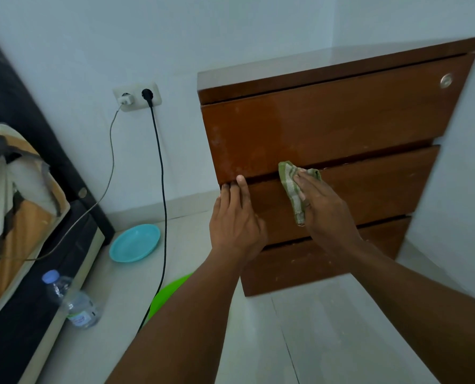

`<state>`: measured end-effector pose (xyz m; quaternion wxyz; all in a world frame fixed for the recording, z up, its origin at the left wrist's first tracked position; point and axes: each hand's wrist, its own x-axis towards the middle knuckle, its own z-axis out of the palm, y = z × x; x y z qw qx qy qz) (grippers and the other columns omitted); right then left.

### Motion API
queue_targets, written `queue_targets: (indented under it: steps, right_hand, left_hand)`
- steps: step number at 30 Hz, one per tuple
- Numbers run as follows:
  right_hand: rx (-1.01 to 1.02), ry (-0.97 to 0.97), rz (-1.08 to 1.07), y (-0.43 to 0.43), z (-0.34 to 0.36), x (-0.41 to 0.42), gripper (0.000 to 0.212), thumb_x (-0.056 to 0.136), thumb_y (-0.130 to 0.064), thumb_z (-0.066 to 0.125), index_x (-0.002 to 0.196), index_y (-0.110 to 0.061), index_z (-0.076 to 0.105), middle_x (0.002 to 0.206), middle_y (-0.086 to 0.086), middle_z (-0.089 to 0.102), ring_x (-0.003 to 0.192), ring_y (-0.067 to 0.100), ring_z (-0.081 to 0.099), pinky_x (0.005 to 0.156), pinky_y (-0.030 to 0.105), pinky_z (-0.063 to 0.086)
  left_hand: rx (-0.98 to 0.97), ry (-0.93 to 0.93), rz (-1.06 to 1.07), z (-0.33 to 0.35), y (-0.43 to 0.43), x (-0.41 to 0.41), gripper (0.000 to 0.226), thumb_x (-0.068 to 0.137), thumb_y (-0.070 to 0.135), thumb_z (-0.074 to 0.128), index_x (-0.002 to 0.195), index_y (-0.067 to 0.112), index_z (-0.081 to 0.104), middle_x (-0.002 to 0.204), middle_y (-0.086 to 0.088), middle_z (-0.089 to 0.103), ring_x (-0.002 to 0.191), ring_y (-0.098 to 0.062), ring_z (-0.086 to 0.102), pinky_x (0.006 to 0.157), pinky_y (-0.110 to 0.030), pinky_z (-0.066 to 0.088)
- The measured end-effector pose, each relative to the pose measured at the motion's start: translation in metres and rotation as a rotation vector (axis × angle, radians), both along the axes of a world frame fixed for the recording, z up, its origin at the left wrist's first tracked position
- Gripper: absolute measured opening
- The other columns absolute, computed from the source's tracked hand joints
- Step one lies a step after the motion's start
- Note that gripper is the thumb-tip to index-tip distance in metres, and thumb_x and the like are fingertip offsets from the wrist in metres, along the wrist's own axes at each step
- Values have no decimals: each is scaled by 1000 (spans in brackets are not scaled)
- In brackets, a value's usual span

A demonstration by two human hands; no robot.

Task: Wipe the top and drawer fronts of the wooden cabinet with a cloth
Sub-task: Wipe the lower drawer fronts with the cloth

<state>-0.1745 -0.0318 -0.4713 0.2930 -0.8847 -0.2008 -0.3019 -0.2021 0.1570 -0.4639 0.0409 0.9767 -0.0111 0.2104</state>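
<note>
The wooden cabinet (341,120) stands in the room corner with three glossy brown drawer fronts and a round lock at the top right. My right hand (325,206) presses a green and white striped cloth (291,187) flat against the left part of the middle drawer front, fingers straight over it. My left hand (236,217) rests on the left end of the middle drawer, with its fingertips tucked into the gap under the top drawer. White smudges show on the top drawer's lower left area.
A turquoise plate (135,243) lies on the tiled floor left of the cabinet, with a green object (170,295) nearer me. A plastic water bottle (73,300) lies beside the bed (23,217). Cables hang from a wall socket (137,96).
</note>
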Motion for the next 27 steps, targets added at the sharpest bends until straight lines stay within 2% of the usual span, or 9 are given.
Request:
queue_targets:
  steps: [4, 8, 15, 18, 20, 22, 24, 26, 27]
  right_hand:
    - [-9, 13, -6, -1, 1, -2, 46, 102, -5, 47, 147, -7, 45, 152, 12, 47, 141, 26, 44, 115, 42, 40]
    - [-16, 9, -8, -6, 4, -7, 45, 102, -7, 47, 147, -6, 46, 151, 13, 47, 140, 29, 44, 113, 45, 42]
    - [-64, -34, -7, -13, 9, -19, 46, 100, -4, 49, 146, -4, 47, 149, 14, 50, 138, 30, 47, 111, 45, 44]
    - [-102, -110, 16, -10, 15, -25, 44, 101, -12, 44, 144, -2, 49, 147, 17, 52, 136, 31, 50, 111, 46, 43]
    - [-121, -146, 41, -6, 21, -26, 42, 102, -11, 47, 143, 0, 49, 146, 18, 52, 135, 31, 50, 112, 43, 41]
    - [-144, -162, 50, 1, 27, -24, 42, 102, -9, 50, 143, -1, 49, 146, 17, 52, 137, 30, 49, 113, 41, 40]
    - [-188, -154, 61, 12, 30, -19, 42, 102, -9, 50, 144, -3, 49, 148, 15, 51, 139, 29, 46, 114, 42, 39]
    - [-247, -86, 92, 24, 28, -12, 43, 105, -15, 45, 147, -7, 46, 151, 12, 48, 141, 27, 43, 117, 41, 33]
    - [-286, -49, 104, 29, 24, -8, 44, 106, -21, 40, 148, -10, 45, 152, 10, 47, 142, 27, 42, 118, 41, 31]
  left_hand:
    - [129, 25, 1, 11, 3, 0, 93, 94, 54, 37, 160, 5, -7, 147, -11, 32, 134, -29, 34, 113, -41, 33]
    - [156, 41, 7, 18, 0, -1, 95, 91, 58, 35, 159, 3, 0, 140, -10, 35, 122, -27, 38, 106, -41, 36]
    - [128, 56, 27, 30, -4, -10, 93, 88, 57, 34, 159, 2, 10, 132, -8, 37, 113, -26, 37, 99, -41, 36]
    - [148, 47, 1, 34, 0, -16, 88, 90, 53, 40, 159, 5, 14, 130, -8, 39, 115, -26, 39, 99, -41, 36]
    - [177, 28, -28, 31, 3, -21, 86, 91, 51, 43, 159, 7, 14, 134, -9, 39, 118, -26, 39, 101, -40, 36]
    - [212, 18, -59, 23, 7, -26, 87, 92, 47, 44, 161, 8, 8, 146, -10, 36, 130, -28, 36, 110, -39, 32]
    - [180, 29, -96, 12, 13, -32, 89, 92, 44, 43, 162, 9, 0, 164, -13, 21, 151, -30, 20, 124, -38, 16]
    - [59, 24, -148, 3, 18, -33, 83, 95, 44, 34, 163, 11, -2, 171, -9, 3, 158, -24, -3, 126, -34, -4]
    - [-11, 10, -176, 1, 18, -32, 78, 98, 45, 27, 163, 12, 0, 172, -7, 1, 158, -20, -7, 125, -33, -6]
